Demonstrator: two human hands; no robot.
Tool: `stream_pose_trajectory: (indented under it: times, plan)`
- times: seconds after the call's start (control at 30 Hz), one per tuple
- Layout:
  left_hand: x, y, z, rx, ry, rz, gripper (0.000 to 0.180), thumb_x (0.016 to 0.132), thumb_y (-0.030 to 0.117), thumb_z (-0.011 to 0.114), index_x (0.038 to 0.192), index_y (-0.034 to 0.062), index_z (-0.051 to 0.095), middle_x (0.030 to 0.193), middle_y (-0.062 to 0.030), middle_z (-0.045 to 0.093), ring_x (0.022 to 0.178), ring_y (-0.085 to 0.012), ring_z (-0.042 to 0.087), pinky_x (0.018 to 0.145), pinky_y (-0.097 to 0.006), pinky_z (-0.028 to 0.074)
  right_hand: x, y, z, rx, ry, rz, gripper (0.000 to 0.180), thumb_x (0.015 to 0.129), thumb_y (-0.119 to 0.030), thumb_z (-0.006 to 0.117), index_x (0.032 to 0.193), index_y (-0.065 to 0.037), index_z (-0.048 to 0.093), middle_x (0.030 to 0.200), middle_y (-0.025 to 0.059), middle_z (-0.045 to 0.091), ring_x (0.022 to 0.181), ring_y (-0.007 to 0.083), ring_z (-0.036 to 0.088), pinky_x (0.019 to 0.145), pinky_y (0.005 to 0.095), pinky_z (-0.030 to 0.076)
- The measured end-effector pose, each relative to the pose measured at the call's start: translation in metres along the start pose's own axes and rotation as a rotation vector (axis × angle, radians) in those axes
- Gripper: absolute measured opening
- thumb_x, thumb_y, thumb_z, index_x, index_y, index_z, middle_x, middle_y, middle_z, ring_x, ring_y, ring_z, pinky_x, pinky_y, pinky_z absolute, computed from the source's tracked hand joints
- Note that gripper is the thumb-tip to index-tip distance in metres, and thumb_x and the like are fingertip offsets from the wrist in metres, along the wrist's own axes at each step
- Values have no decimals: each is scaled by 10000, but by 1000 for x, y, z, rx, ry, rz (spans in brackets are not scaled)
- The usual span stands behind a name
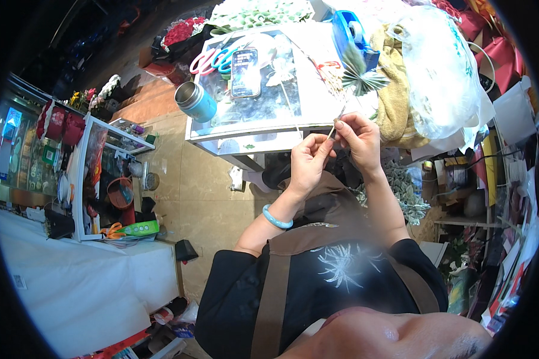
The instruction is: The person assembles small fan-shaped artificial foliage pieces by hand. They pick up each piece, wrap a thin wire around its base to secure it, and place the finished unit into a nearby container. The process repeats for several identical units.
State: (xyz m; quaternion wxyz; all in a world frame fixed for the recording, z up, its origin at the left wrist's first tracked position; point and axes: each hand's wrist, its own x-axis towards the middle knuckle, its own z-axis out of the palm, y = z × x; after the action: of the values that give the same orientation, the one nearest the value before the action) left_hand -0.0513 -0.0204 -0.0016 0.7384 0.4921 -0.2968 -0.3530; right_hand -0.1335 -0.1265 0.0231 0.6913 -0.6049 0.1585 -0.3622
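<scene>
Both my hands are raised in front of the near edge of the glass-topped table [221, 133], close together. My left hand [309, 161] pinches the lower part of a thin dark stem [332, 133] between thumb and fingers. My right hand [360, 141] pinches the same stem a little higher, its fingers curled. Just beyond the fingertips is a green pleated, fan-shaped leaf [364, 81]; whether it is joined to the stem I cannot tell. A pale blue bangle [277, 218] circles my left wrist.
On the table lie a phone [245, 73], pink-handled scissors [204, 61] and a blue metal cup [196, 103]. A blue tape dispenser [348, 35] stands at the back. To the right are a tan cloth [393, 90] and a clear plastic bag [440, 72]. Orange-handled scissors [112, 231] lie at left.
</scene>
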Motion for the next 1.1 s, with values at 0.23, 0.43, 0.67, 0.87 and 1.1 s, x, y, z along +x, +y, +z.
stream_pose_trajectory:
  times: [0.23, 0.43, 0.67, 0.87, 1.1]
  plan:
    - [-7, -1, -2, -131, -80, -8, 213, 915, 208, 534, 928, 1, 581, 665, -38, 585, 458, -11, 390, 415, -142, 280, 2, 2, -8, 230, -146, 110, 98, 863, -105, 582, 887, -12, 566, 669, 28, 599, 527, 55, 504, 489, 168, 391]
    - [-3, 0, -6, -265, -287, -120, 240, 931, 213, 500, 957, -13, 576, 691, -74, 602, 461, -26, 403, 421, -143, 294, 0, -2, -16, 224, -161, 169, 110, 852, -112, 596, 861, -10, 559, 633, 18, 575, 515, 35, 500, 453, 149, 356]
    - [-3, 0, 1, -101, -132, -66, 217, 912, 198, 537, 927, -11, 591, 695, -60, 612, 453, -21, 395, 420, -147, 296, -6, -1, -5, 81, -11, 25, 87, 852, -81, 603, 863, -14, 549, 664, -17, 545, 562, 28, 477, 494, 160, 353]
    - [-5, -1, -2, -159, -181, -97, 242, 926, 218, 510, 899, -9, 589, 685, -64, 614, 443, -18, 387, 411, -142, 280, -5, 6, -5, 178, -51, 24, 80, 844, -84, 615, 844, -29, 557, 793, -7, 559, 688, 50, 510, 640, 189, 415]
    - [-5, 0, -8, -399, -388, -238, 306, 949, 267, 452, 892, -5, 579, 692, -95, 627, 389, -23, 361, 384, -137, 254, -3, 15, -13, 343, -103, 98, 85, 830, -80, 621, 874, -9, 602, 836, 22, 603, 696, 57, 517, 645, 197, 415]
